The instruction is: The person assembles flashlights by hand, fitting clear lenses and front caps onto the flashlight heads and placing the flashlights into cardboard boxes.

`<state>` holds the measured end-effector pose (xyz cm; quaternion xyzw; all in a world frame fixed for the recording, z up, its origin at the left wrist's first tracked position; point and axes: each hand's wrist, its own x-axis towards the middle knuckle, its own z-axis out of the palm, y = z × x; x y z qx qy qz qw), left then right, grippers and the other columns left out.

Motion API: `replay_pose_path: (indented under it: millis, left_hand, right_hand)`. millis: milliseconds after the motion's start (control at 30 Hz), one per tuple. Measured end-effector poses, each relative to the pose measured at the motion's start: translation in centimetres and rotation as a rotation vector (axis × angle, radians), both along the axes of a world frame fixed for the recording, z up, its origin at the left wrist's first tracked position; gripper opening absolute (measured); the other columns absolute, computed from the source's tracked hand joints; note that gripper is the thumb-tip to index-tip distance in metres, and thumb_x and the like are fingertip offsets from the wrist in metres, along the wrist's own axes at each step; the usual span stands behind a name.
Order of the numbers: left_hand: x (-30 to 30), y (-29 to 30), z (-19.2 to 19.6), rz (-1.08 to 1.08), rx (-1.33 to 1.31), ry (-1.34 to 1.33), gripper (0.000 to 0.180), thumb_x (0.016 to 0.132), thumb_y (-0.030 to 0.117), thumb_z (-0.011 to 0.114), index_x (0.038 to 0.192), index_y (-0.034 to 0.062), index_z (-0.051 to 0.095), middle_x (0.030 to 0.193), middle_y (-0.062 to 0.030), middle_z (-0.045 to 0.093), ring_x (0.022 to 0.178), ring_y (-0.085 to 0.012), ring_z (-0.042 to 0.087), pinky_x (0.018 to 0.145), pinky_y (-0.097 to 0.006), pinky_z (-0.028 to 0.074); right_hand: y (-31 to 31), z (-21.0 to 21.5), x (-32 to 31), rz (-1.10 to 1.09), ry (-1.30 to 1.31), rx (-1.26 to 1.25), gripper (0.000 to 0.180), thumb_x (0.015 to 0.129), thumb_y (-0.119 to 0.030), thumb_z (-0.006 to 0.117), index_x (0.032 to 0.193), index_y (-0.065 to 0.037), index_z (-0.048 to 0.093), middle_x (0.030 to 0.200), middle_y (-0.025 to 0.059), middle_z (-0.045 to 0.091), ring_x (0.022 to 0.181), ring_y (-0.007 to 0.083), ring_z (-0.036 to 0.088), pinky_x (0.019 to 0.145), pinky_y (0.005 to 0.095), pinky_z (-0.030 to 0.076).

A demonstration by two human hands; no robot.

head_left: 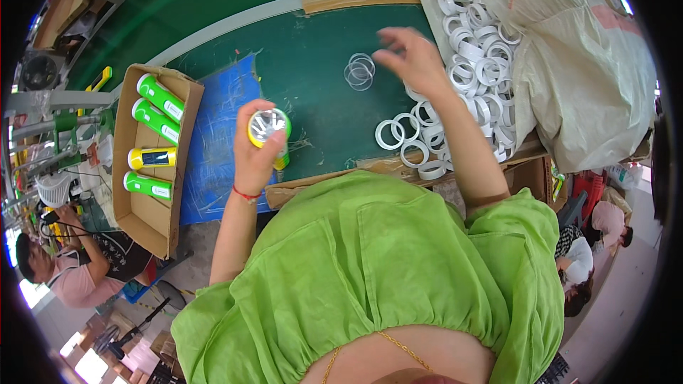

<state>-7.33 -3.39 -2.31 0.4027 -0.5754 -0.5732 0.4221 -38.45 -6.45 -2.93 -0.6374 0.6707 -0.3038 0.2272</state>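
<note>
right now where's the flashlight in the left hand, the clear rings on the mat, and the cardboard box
flashlight (268, 128): head view, on its shiny reflector face
clear rings (360, 71): head view, on the small stack's middle
cardboard box (146, 218): head view, on its bare inner floor

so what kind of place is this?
Likely a factory assembly bench for flashlights. The left hand holds a yellow flashlight, a cardboard box holds finished ones, and a heap of white plastic rings spills from a sack beside the right hand.
</note>
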Motion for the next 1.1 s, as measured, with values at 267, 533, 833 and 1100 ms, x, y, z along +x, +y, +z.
replay_pose_path:
  millis: [267,533,833,1100]
  left_hand:
    - [-1.1,-0.8,0.7,-0.022,0.041,-0.011,0.042,0.08,0.008,0.067,0.117,0.0066,0.049,0.097,-0.0024,0.056,0.085,-0.0082,0.055,0.073,-0.023,0.046]
    - [-0.8,-1.4,0.4,-0.081,0.103,0.023,0.046,0.08,0.012,0.071,0.12,0.0062,0.05,0.101,-0.0013,0.056,0.09,-0.0072,0.054,0.077,-0.021,0.046]
    - [0.2,-0.4,-1.3,-0.141,0.038,-0.04,0.054,0.089,0.039,0.061,0.126,0.0036,0.044,0.108,-0.0069,0.054,0.098,-0.0144,0.053,0.084,-0.029,0.045]
    - [0.3,-0.9,-2.1,-0.161,-0.058,-0.051,0.057,0.087,0.037,0.058,0.126,0.0045,0.032,0.117,-0.0125,0.048,0.105,-0.0198,0.049,0.09,-0.032,0.043]
  right_hand:
    - [-2.2,-2.7,-5.3,-0.073,0.631,0.152,0.045,0.075,-0.018,0.072,0.118,-0.008,0.061,0.108,0.0174,0.057,0.094,0.0317,0.058,0.086,0.039,0.048]
    - [2.7,2.2,10.4,0.265,-0.543,-0.4,0.012,0.078,-0.008,0.07,0.085,-0.004,0.06,0.102,0.0102,0.064,0.102,0.0263,0.059,0.092,0.0387,0.045]
    - [3.7,0.6,13.0,0.534,-0.329,-0.522,0.023,0.074,-0.006,0.072,0.095,-0.004,0.062,0.112,0.0085,0.063,0.108,0.0316,0.057,0.093,0.0407,0.045]
    - [4.5,0.1,14.2,0.519,-0.194,-0.526,0.041,0.07,-0.01,0.077,0.104,-0.004,0.056,0.125,0.0127,0.054,0.111,0.034,0.056,0.088,0.0392,0.05]
